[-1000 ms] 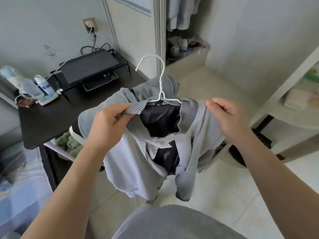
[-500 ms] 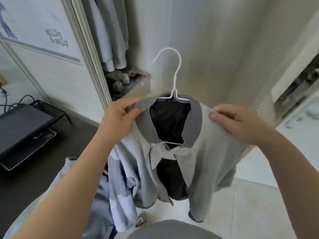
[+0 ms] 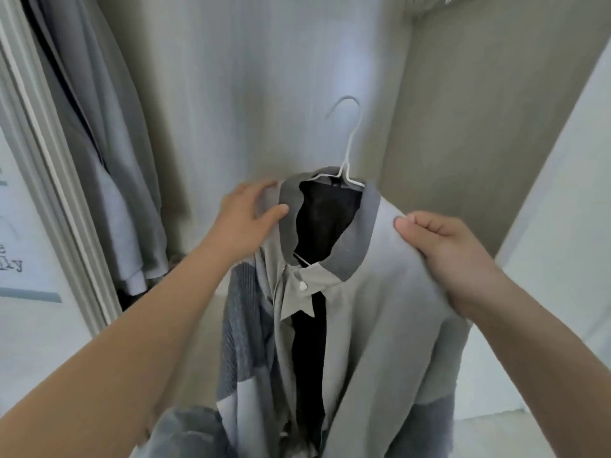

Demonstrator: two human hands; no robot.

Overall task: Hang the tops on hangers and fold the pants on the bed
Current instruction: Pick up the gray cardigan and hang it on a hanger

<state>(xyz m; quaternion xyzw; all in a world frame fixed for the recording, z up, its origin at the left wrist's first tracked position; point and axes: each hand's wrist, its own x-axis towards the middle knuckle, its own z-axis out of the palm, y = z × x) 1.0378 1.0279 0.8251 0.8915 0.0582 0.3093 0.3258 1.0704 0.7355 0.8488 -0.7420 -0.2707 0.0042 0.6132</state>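
Top (image 3: 380, 309) on hanger (image 3: 347, 140) between hands: left hand (image 3: 246, 219) grips one shoulder, right hand (image 3: 443, 249) pinches other shoulder.

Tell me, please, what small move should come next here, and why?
Probably lift the hanger toward the hanging clothes: the grey top already sits on it, both the left hand and right hand grip its shoulders, and the hook is free.
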